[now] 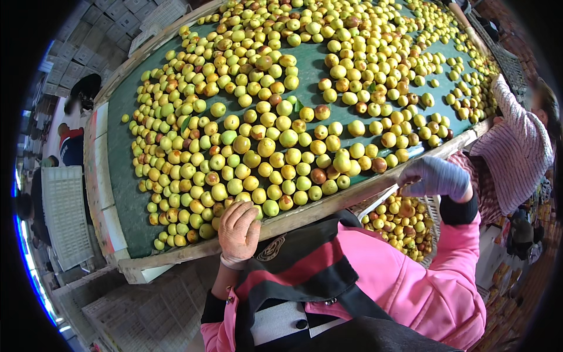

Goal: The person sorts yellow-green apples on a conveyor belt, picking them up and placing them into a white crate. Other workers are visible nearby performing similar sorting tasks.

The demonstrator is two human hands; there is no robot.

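A dense spread of yellow-green jujubes (264,147), some with red-brown patches, lies on the green surface of a sorting table (122,189). My left hand (239,231), in an orange knit glove, rests at the near wooden rim (308,214), its fingertips against the closest fruit. Whatever lies under those fingers is hidden. To the right, my right hand (435,178), in a grey-lavender glove, is bent at the wrist above a white plastic basket (433,207). Its fingers curl down, and their inner side is out of sight. More jujubes (400,224) fill the basket below it.
At the right side of the table a person in a striped knit top (512,136) reaches among the fruit. Beyond, another person's arm (477,39) extends over the table. White crates (66,215) stand at left; stacked boxes (88,48) are at the far left.
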